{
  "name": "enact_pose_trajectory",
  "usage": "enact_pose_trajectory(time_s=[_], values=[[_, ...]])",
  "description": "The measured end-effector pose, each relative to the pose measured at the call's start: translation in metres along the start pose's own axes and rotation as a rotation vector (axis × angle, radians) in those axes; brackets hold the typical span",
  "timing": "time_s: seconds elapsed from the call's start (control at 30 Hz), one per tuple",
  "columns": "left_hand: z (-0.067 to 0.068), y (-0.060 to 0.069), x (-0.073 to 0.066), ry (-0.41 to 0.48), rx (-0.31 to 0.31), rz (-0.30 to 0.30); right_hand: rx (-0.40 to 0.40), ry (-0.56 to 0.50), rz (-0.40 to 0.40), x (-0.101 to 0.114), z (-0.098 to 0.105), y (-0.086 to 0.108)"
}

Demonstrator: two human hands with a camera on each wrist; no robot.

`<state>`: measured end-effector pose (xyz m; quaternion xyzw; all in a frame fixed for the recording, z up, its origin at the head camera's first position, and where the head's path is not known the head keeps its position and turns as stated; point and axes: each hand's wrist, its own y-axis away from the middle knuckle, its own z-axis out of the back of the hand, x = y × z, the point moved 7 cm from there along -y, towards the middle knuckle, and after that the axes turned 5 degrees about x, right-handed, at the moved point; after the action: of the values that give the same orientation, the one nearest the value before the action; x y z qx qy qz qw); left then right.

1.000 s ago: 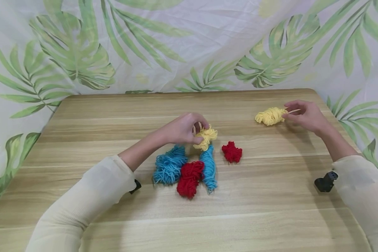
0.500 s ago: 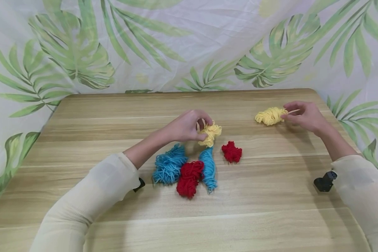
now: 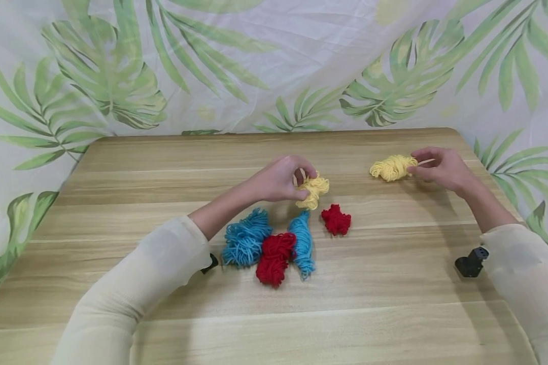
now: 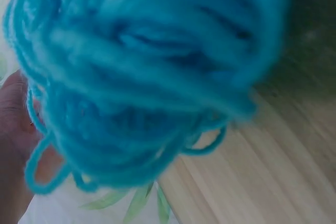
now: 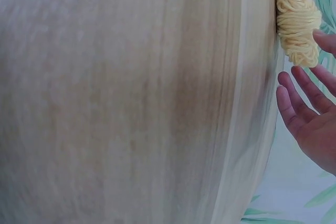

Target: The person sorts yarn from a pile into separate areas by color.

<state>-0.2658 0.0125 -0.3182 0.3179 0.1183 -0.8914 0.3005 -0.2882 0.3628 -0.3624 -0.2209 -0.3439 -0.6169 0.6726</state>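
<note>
My left hand [image 3: 283, 178] pinches a small bundle of yellow yarn [image 3: 317, 191] between thumb and fingers, above the far end of a slim blue yarn bundle [image 3: 303, 243]. At the far right, my right hand [image 3: 443, 170] has thumb and forefinger at the end of a larger yellow yarn bundle [image 3: 394, 168]; in the right wrist view that thumb meets the yarn [image 5: 299, 22] and the other fingers are spread. A red yarn bundle [image 3: 276, 258] lies between the slim blue one and a thick blue bundle [image 3: 247, 238]. The thick bundle nearly fills the left wrist view, hiding most of the left hand.
A small red yarn bundle [image 3: 336, 220] lies apart, right of the slim blue one. The wood-grain table [image 3: 274, 324] has rounded far corners. Behind it hangs a leaf-printed cloth [image 3: 237, 56]. A black wrist device [image 3: 471, 262] shows below the right sleeve.
My left hand has carried the small yellow yarn bundle rightward and slightly away, past the blue and red bundles. The right hand and its yellow bundle have stayed nearly still.
</note>
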Motion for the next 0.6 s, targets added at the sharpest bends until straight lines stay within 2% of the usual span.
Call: enact_pose_trajectory(time_s=[0.4, 0.6], values=[[-0.005, -0.018, -0.003, 0.036, 0.030, -0.001, 0.010, 0.001, -0.015, -0.003, 0.000, -0.003], [-0.003, -0.026, -0.006, 0.008, 0.019, -0.009, 0.001, 0.007, -0.006, 0.000, 0.000, -0.002]])
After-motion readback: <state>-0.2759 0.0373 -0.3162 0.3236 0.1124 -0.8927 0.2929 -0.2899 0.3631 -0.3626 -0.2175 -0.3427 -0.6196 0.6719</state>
